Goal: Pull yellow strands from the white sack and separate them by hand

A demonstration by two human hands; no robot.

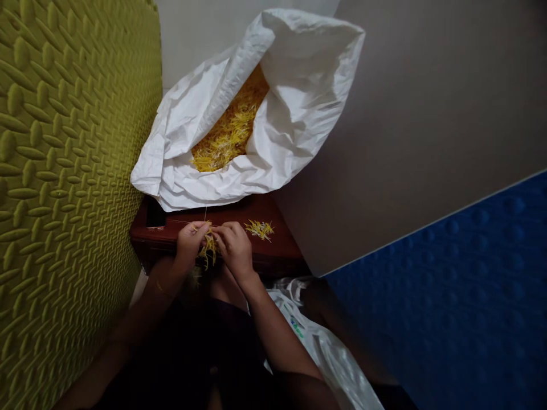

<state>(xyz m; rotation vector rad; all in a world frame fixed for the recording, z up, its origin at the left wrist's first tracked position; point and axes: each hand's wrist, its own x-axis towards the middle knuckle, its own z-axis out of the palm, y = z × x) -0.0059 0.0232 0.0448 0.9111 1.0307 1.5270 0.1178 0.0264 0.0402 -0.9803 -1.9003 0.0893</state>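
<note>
My left hand is closed in a pinch on a small bunch of thin yellow strands, which hangs down between my hands. My right hand is at the same bunch, fingertips pressed together on its right side. A fine thread or wire stands up just above my left fingertips. Both hands are over the front part of a dark red box-like surface. On it, to the right of my right hand, lies a loose little pile of yellow and whitish strands. What exactly the strands are, I cannot tell.
A white woven sack lies open behind the red surface, with many yellow strands inside. A dark flat object is at the left. Textured yellow-green matting rises at left, a blue panel at right; a plastic bag lies below.
</note>
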